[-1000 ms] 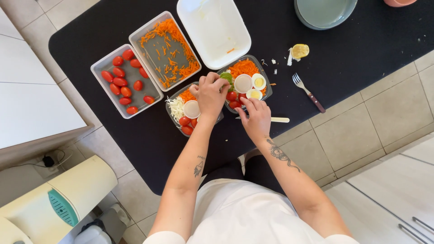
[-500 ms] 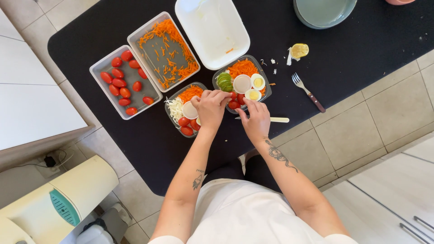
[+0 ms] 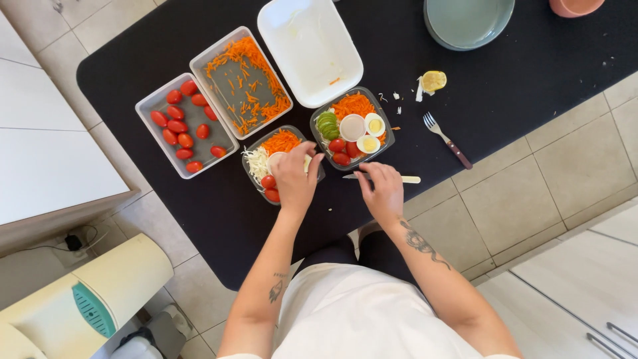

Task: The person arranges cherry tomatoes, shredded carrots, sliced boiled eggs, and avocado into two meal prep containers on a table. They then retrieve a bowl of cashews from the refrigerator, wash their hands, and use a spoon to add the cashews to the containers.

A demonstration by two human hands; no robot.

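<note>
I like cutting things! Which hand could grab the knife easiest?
Probably the right hand: its fingers already rest on the knife. The left hand is over the near salad box.

2 salad boxes side by side at counter (image 3: 518,80) front edge: left salad box (image 3: 262,163) under left hand (image 3: 294,179), right salad box (image 3: 352,126) just behind right hand (image 3: 381,189). Knife (image 3: 399,179) beside that hand. Tomato tray (image 3: 159,143) far left, carrot tray (image 3: 240,81) next, empty tray (image 3: 309,50) behind boxes. Fork (image 3: 446,139) right.
</note>
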